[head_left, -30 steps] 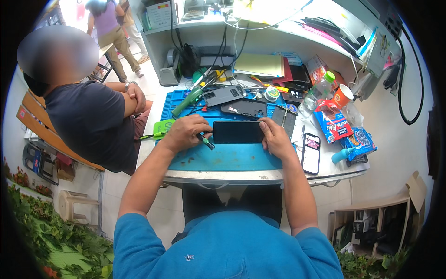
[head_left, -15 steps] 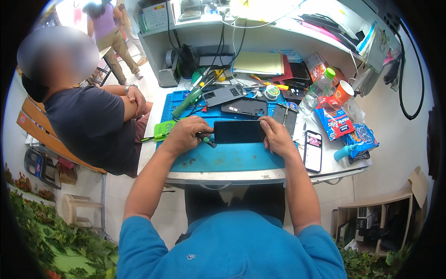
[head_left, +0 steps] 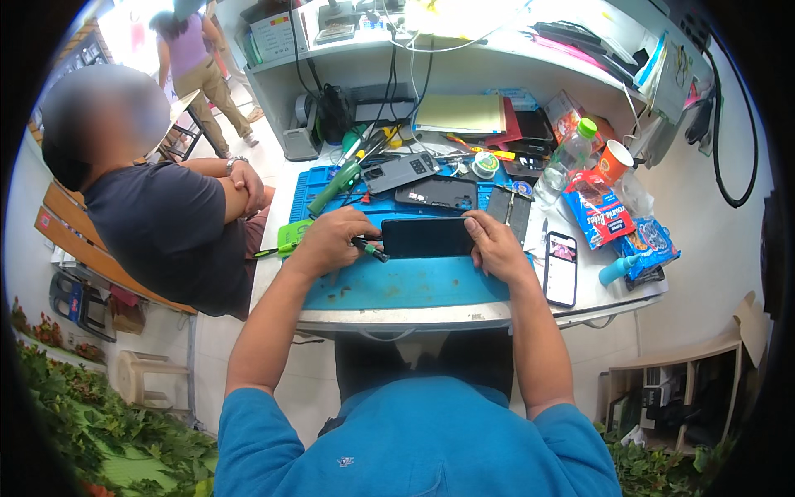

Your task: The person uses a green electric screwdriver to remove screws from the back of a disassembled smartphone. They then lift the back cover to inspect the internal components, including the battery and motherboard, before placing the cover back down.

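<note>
A smartphone (head_left: 426,238) with a dark screen is held level, long side across, over the blue work mat (head_left: 406,286). My right hand (head_left: 498,248) grips its right end, thumb on top. At the left end, my left hand (head_left: 334,242) is closed around a small dark-and-green screwdriver (head_left: 372,249), whose handle sticks out toward the phone. The left fingertips are close to the phone's edge; whether they touch it is hard to make out. Just beyond lies an opened phone housing (head_left: 447,192), and a grey phone back cover (head_left: 402,171) with camera holes rests beside it.
A lit phone (head_left: 561,269) lies right of the mat. Behind it stand a plastic bottle (head_left: 571,156), a paper cup (head_left: 614,161) and snack packets (head_left: 598,205). Green tools (head_left: 335,189) and cables crowd the back left. A seated person (head_left: 166,215) is at my left.
Both hands and the phone hold nearly the same pose. The whole view has shifted slightly, and a person walking in the background has moved.
</note>
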Demonstrator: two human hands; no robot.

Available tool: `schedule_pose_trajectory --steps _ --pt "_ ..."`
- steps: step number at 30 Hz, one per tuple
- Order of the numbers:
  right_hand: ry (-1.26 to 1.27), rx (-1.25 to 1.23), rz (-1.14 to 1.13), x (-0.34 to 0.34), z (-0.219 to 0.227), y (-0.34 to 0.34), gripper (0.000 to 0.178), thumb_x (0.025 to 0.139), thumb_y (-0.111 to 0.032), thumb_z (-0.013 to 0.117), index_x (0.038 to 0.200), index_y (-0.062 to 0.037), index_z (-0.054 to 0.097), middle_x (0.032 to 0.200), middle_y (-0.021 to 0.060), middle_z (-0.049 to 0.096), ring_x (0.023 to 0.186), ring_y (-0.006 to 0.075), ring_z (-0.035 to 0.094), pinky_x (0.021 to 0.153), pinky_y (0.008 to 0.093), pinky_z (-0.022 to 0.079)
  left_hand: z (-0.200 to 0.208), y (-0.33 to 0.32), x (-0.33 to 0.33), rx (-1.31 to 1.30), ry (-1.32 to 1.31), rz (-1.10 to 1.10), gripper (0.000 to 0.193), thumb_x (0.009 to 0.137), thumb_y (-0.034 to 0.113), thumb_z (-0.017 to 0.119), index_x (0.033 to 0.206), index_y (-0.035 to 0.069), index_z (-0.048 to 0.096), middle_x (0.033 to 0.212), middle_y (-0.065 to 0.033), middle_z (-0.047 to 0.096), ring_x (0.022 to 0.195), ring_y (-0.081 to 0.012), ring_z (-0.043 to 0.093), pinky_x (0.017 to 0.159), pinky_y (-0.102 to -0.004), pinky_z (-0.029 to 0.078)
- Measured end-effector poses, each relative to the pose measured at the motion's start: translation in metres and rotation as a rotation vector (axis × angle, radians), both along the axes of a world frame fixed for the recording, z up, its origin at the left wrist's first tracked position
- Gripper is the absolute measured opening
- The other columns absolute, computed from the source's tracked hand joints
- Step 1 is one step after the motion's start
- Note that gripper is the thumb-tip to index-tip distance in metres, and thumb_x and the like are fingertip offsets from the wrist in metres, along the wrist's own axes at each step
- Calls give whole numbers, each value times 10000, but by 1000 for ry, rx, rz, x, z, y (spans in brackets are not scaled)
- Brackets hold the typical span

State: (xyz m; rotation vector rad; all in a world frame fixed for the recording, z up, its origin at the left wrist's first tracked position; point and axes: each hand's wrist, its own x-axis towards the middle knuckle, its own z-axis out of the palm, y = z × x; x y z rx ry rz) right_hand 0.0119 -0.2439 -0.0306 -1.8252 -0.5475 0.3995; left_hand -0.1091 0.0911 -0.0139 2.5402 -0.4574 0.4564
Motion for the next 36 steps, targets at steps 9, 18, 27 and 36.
schedule_pose_trajectory --steps 9,18,27,36 --pt "-49 43 18 -3 0 -5 429 1207 -413 608 1336 -21 726 720 41 627 583 130 627 564 332 492 6 -9 -3 -61 64 28 189 823 -5 918 966 44 804 930 -105 793 896 -311 742 794 -411 567" --pt "-180 44 31 -11 10 -3 429 1213 -416 594 1307 -19 726 695 61 618 600 146 619 592 357 496 28 -13 -14 -63 237 92 244 811 80 961 988 29 801 916 -128 782 875 -295 750 777 -387 563" --pt "-224 15 78 -11 0 -8 420 1215 -417 589 1302 -31 729 682 79 629 612 155 626 626 366 516 11 -13 -19 -21 233 34 267 788 113 960 1002 48 813 960 -119 789 931 -321 741 829 -404 565" --pt "-177 324 -35 -16 8 -2 349 1203 -348 640 1318 -37 747 759 29 645 631 101 604 571 294 486 23 -32 -32 -148 -114 55 246 814 92 980 956 23 790 873 -109 763 815 -286 715 727 -390 547"
